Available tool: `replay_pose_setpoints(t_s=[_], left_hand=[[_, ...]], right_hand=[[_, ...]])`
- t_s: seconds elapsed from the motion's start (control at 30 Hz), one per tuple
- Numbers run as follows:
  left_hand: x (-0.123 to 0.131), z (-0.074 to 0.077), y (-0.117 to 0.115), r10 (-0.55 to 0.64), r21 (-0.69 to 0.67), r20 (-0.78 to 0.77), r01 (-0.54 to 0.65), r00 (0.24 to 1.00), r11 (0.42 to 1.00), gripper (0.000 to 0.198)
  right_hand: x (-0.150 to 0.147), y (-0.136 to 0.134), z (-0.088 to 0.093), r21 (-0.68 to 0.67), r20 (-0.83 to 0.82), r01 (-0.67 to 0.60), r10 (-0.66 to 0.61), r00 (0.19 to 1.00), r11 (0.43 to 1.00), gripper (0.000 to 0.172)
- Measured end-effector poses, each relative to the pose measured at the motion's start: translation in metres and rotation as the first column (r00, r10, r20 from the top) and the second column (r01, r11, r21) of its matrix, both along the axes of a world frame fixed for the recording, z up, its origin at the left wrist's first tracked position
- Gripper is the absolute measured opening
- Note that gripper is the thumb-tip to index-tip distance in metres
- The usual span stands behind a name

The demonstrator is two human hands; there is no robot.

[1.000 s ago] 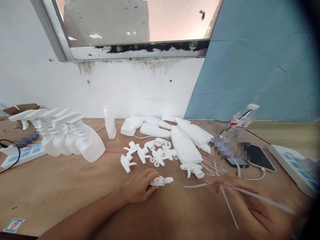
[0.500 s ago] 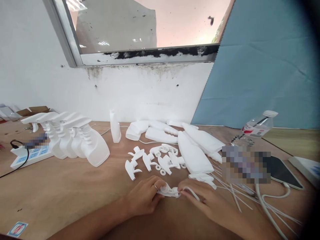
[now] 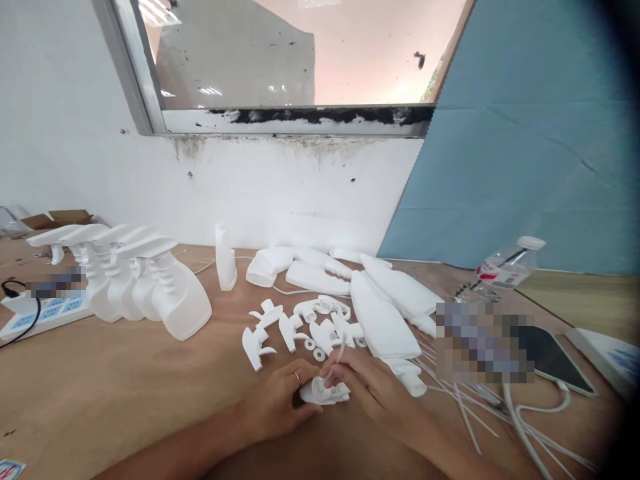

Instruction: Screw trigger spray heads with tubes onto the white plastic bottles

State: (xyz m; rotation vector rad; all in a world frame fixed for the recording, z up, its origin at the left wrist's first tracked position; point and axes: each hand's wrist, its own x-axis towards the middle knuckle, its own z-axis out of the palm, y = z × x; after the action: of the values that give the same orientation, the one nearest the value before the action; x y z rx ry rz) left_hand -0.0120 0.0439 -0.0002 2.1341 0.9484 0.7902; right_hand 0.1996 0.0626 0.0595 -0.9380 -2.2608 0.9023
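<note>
In the middle of the brown, smooth-topped table (image 3: 165,393), a white plastic spray head (image 3: 336,396) lies on its side, low in front of the person. The left hand (image 3: 275,403), a thin ring on one finger, grasps it from nine o'clock. The right hand (image 3: 367,393), at three o'clock, pinches a slim, translucent tube (image 3: 343,348) that stands steeply above the fingers; its lower end is at the spray head, but whether it sits inside I cannot tell. Reading the clock from that spray head, loose trigger heads (image 3: 289,330), hooked and angular, lie between eleven and twelve, with small flat rings (image 3: 319,355) beside them. A matte white bottle (image 3: 386,317) with rounded shoulders lies at one, and a slim bottle (image 3: 226,261) stands upright at eleven. Ribbed-necked spray bottles (image 3: 183,300) lean together in a row at ten. Thin straight straws (image 3: 467,417) fan out at three, and a clear, crinkly drink bottle (image 3: 510,272) tilts at two.
</note>
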Motion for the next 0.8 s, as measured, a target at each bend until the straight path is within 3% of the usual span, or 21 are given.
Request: replay_pose_setpoints(t_s=[0.2,0.8], left_hand=[[-0.0011,0.003,0.002,-0.016,-0.021,-0.035,0.015,0.999,1.0,0.047],[-0.0018,0.0042,0.0026,0.022,0.04,-0.198,-0.014,0.98,0.999,0.041]], right_hand=[[0.0005,-0.0033,-0.0013,0.059,-0.098,-0.025,0.031,0.995,0.998,0.025],[-0.0025,-0.0018,-0.0102,0.11,-0.084,0.038,-0.028,0.996,0.993,0.017]])
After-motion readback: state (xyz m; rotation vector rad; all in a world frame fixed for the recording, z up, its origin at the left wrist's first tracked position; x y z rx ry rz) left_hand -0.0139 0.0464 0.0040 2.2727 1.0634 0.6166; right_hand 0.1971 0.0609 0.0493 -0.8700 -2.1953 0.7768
